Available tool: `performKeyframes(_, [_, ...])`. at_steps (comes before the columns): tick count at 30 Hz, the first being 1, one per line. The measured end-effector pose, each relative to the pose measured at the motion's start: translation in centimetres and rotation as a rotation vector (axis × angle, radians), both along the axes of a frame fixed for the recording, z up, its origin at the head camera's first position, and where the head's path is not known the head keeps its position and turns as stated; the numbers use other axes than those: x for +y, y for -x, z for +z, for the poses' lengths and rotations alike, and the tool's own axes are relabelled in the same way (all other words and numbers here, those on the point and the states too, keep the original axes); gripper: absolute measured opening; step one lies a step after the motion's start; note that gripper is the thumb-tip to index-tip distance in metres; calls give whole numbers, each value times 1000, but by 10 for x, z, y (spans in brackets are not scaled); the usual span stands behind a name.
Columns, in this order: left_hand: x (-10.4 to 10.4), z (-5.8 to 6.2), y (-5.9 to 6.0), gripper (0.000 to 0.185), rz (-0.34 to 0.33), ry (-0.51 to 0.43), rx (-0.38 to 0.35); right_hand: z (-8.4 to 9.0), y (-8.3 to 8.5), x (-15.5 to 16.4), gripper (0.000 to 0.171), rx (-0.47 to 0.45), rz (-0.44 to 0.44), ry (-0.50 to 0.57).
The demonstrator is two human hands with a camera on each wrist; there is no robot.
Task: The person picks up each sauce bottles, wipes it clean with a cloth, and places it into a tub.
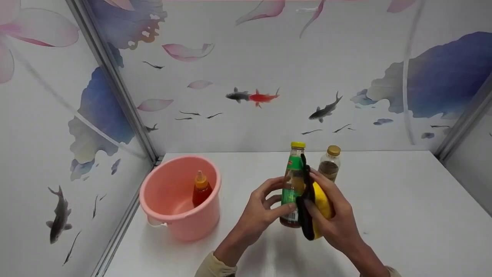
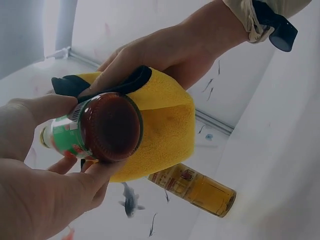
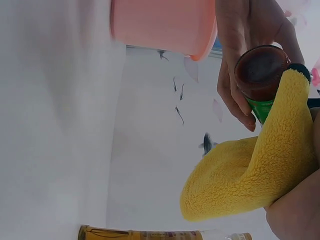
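The table (image 1: 403, 200) carries a pink bucket (image 1: 169, 215) at your left, and only the head view shows the red bottle (image 1: 201, 189) standing inside it. Your left hand (image 1: 259, 211) curls its fingers around the green-label bottle (image 1: 293, 181), held above the table. Your right hand (image 1: 334, 215) presses a yellow cloth (image 1: 322, 204) against this bottle's side, fingers bent over the cloth. The wrist views show the bottle's dark bottom. Just behind stands a brown bottle (image 1: 330, 163).
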State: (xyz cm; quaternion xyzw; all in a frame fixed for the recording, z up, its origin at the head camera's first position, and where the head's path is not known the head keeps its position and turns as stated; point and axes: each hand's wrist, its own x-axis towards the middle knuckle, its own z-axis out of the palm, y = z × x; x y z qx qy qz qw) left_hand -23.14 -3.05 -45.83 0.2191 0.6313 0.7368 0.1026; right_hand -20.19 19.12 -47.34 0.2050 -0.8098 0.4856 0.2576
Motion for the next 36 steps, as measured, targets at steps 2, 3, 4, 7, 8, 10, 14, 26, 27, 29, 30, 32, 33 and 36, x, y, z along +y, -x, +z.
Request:
performKeyframes(2, [-1, 1, 0, 62, 17, -16, -10, -1, -1, -1, 75, -7, 13, -8])
performKeyframes(3, [-1, 2, 1, 63, 23, -27, -15, -1, -1, -2, 75, -10, 21, -6])
performKeyframes(4, [-2, 2, 1, 64, 27, -42, -20, -2, -1, -3, 76, -9, 27, -12])
performKeyframes(7, [-2, 3, 1, 65, 37, -83, -39, -2, -1, -4, 76, -5, 47, -22])
performKeyframes(8, [-3, 3, 1, 65, 38, -94, -47, -2, -1, -4, 77, -2, 54, -23])
performKeyframes(10, [-4, 4, 0, 65, 36, -110, -68, -1, -2, -5, 77, -4, 66, -22])
performKeyframes(14, [-5, 4, -1, 62, 8, -111, -109, -2, -1, -4, 75, 1, 74, -24])
performKeyframes(26, [-1, 3, -3, 62, -90, -46, -164, -4, 1, 0, 74, 16, 57, -38])
performKeyframes(27, [-1, 2, -3, 62, -93, -41, -170, -3, 1, 1, 74, 19, 55, -39])
performKeyframes(29, [-1, 2, -3, 60, -101, -33, -174, -2, 1, 2, 74, 17, 53, -30])
performKeyframes(30, [-1, 2, -3, 59, -105, -29, -170, -1, 2, 2, 74, 23, 47, -33])
performKeyframes(32, [-1, 2, -3, 57, -109, -9, -154, 0, 2, 3, 74, 29, 37, -26])
performKeyframes(33, [0, 2, -3, 56, -112, 3, -141, 1, 2, 3, 74, 39, 36, -15])
performKeyframes(36, [1, 0, -3, 54, -129, 41, -105, 3, 3, 5, 75, 89, 24, 0])
